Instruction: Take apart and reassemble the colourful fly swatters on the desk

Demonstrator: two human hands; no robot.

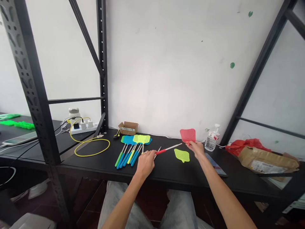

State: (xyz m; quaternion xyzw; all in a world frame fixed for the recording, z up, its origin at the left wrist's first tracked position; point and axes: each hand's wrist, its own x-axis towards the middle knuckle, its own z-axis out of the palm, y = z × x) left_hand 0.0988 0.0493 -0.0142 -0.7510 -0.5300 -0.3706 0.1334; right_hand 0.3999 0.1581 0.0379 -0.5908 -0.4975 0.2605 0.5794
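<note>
My left hand [146,163] is closed round a red fly swatter handle [166,149], whose metal rod points up to the right. In my right hand [195,148] is a red fly swatter head [187,135], pinched at its base and held upright, apart from the rod tip. A yellow-green fly swatter head [182,155] lies loose on the black table between my hands. Another handle [157,152] lies partly hidden behind my left hand. To the left, several whole fly swatters [130,154] in green, blue and yellow lie side by side with overlapping heads.
An open cardboard box [128,128] stands by the wall. A water bottle [212,138], a flat dark item [216,165], a red bag [247,145] and a brown package [267,160] are at right. At left are a yellow cable [92,155], a power strip [87,128] and a shelf post [35,86].
</note>
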